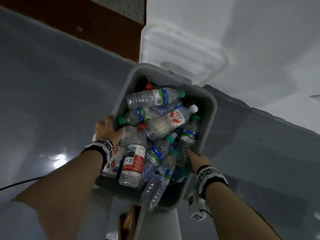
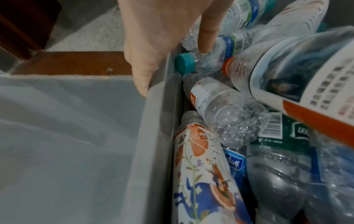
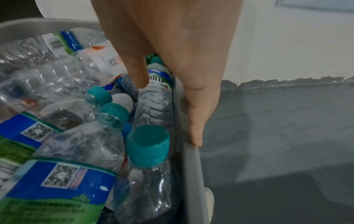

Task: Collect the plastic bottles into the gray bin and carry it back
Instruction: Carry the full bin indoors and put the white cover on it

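Observation:
The gray bin is held up in front of me, heaped with several clear plastic bottles that have teal, red and white caps. My left hand grips the bin's left rim: the thumb lies inside against a teal-capped bottle and the fingers curl over the outside. My right hand grips the right rim the same way, thumb inside on a bottle, fingers outside. A floral-label bottle lies along the left wall.
Glossy grey floor spreads below the bin. A white wall and a white moulded box stand beyond it. A brown wooden panel is at the far left. A black cable runs across the floor at the left.

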